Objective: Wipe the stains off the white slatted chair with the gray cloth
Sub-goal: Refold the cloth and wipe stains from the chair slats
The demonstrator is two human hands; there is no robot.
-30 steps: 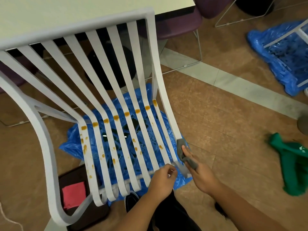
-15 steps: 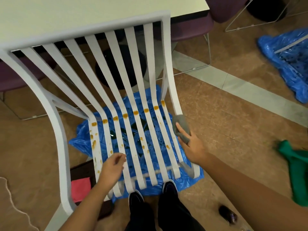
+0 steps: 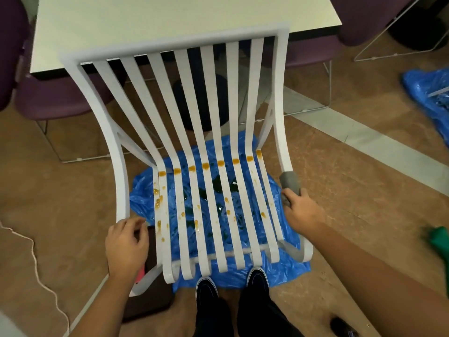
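Observation:
The white slatted chair (image 3: 220,98) stands facing me in the middle of the head view. Orange stains (image 3: 206,165) run in a row across the seat's bend, and more spots (image 3: 158,203) are scattered over the seat slats, thickest on the left. My right hand (image 3: 301,211) presses the gray cloth (image 3: 289,181) against the chair's right side rail, level with the seat. At the front of the left side rail, my left hand (image 3: 126,242) lies over the rail with its fingers curled around it.
A blue plastic sheet (image 3: 289,261) lies under the chair, and my shoes (image 3: 206,290) stand at its front edge. A pale table (image 3: 150,18) and purple chairs (image 3: 56,98) are behind. A green cloth (image 3: 441,242), more blue plastic (image 3: 430,98), a dark box (image 3: 145,305) and a white cord (image 3: 34,259) are on the floor.
My left hand moved from the seat's front edge to the left side rail. My right hand slid the gray cloth up the right rail. The view swung to centre the chair.

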